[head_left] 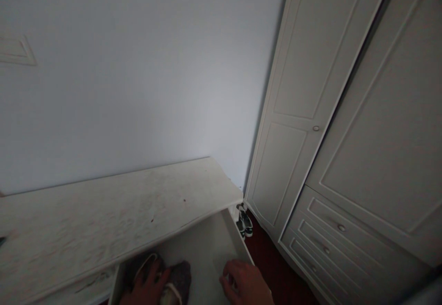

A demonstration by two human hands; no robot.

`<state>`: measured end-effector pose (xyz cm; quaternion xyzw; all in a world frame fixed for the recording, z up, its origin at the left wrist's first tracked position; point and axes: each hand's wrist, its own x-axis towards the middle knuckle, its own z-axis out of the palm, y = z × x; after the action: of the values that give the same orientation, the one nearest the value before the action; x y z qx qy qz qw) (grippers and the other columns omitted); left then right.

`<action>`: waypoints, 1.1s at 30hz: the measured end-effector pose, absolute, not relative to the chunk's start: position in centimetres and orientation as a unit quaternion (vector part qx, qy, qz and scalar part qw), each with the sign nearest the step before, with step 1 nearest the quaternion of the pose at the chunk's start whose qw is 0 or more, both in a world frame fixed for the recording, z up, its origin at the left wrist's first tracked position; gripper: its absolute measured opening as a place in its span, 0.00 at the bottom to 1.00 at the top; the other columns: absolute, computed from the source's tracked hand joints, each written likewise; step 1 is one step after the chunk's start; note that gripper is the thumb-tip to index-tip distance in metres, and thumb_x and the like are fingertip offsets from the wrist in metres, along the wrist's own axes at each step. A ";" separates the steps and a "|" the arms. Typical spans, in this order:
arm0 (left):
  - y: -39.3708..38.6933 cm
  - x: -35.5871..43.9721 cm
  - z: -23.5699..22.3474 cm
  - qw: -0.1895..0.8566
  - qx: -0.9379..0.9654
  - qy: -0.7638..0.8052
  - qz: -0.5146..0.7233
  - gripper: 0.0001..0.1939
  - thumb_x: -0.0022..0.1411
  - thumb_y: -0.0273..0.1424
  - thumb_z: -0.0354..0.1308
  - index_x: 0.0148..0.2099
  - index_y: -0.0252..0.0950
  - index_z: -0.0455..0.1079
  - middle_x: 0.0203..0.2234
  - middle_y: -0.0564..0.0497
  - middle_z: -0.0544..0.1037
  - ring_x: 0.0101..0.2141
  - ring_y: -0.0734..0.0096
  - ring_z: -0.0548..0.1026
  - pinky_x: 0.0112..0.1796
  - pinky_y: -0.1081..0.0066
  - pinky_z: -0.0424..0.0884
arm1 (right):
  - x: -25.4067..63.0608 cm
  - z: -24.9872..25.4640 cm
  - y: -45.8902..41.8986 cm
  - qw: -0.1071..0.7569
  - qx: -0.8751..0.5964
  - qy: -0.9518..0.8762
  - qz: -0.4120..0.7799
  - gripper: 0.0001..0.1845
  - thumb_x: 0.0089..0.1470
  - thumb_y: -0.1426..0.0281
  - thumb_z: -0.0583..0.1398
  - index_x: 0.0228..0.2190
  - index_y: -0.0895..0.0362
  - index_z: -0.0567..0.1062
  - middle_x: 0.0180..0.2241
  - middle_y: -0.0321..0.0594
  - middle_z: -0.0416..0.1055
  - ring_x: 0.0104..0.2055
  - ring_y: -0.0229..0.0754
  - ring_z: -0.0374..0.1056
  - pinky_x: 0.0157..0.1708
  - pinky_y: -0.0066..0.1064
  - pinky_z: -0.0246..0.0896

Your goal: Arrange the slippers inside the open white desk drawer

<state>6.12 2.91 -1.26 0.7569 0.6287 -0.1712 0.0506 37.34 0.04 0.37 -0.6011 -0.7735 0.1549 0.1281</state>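
A pulled-out white drawer [202, 245] lies below me at the bottom of the view. Dark soft items with pale cord or trim [181, 277], possibly cloth, are bunched on its left side; their exact kind is unclear in the dim light. My left hand [147, 286] rests on these items with its fingers apart. Near the drawer's right wall, my right hand [247, 282] is held with curled fingers, thumb close to the fingertips. A small pale spot shows between them, too little to name. The lower parts of both hands are cut off by the frame.
The white dresser top [120, 213] has scuffs and a few small dark specks. A white wardrobe [293, 89] with lower drawers [321, 240] stands to the right. Dark shoes with white soles [247, 224] sit on the red floor [265, 259] between them.
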 end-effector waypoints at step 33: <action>6.3 17.8 -3.1 0.185 0.877 0.439 -0.061 0.26 0.69 0.32 0.54 0.67 0.47 0.71 0.72 0.42 0.66 0.74 0.39 0.55 0.67 0.38 0.65 | 37.8 -2.0 0.7 0.120 -0.607 -0.776 0.124 0.06 0.62 0.65 0.62 0.38 0.51 0.79 0.41 0.39 0.83 0.43 0.45 0.78 0.42 0.29 0.60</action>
<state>17.79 6.30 -3.13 0.8770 0.4392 -0.0610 0.1849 37.79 0.72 -1.99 -0.6068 -0.7760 0.1235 0.1200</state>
